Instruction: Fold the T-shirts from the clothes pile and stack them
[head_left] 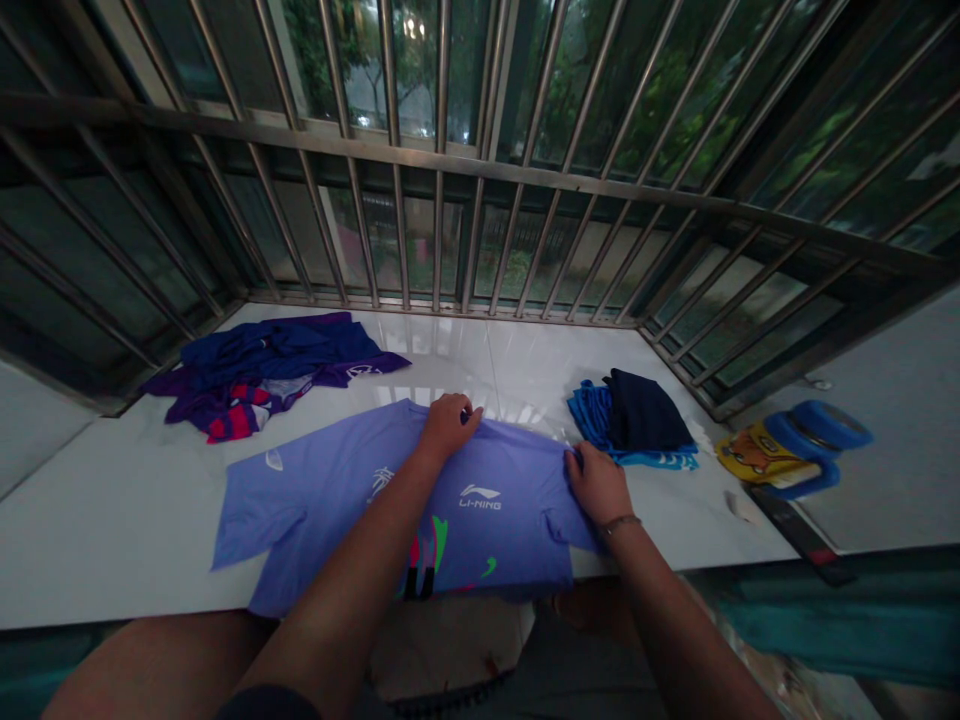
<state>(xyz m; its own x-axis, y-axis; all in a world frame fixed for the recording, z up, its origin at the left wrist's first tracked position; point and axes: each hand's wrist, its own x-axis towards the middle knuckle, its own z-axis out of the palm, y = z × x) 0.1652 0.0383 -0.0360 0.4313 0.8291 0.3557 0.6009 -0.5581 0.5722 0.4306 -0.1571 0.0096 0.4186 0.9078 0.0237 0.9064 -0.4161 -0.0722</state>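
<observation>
A lavender T-shirt [495, 545] with a white LI-NING print and coloured graphics lies spread on the white ledge, its hem hanging over the front edge. At the neckline, my left hand [450, 425] has its fingers curled and closed on the collar; the forearm covers part of the chest print. My right hand [600, 485] pinches the shirt's shoulder seam on the right, with thumb and fingers together. Below that hand the right sleeve is rumpled, while the left sleeve lies fairly flat.
A loose heap of purple, navy and red clothes [277, 355] sits at the back left. Folded dark and blue clothes [649, 410] are stacked at right. Beyond them lies a yellow-and-blue jug [787, 450], near a dark flat object [799, 530]. Metal window bars [442, 160] rise behind the ledge.
</observation>
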